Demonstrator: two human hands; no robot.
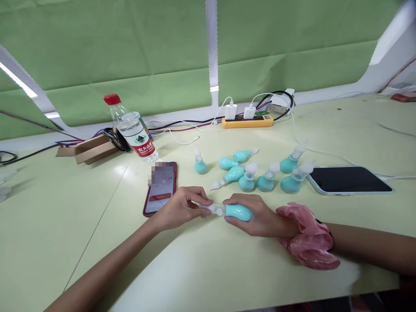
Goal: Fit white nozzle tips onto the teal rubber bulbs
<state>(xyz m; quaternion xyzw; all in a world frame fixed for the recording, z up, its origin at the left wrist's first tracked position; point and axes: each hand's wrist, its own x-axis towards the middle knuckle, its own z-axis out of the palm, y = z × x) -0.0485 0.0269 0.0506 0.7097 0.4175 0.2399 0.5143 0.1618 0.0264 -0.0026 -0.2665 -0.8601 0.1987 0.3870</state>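
My right hand is wrapped round the turquoise bulb of a nasal aspirator, which lies level just above the table. With thumb and fingers, my left hand pinches the translucent nozzle end of the same piece. The joint between nozzle and bulb shows between the two hands. Beyond them is a group of similar aspirators; some stand upright, like the one by itself, and others lie on their sides, such as the one with its tip pointing left.
A phone with a lit screen lies behind my left hand. Further back stand a water bottle and an open cardboard box. A yellow power strip with chargers and cables lies along the wall. Another phone is at right.
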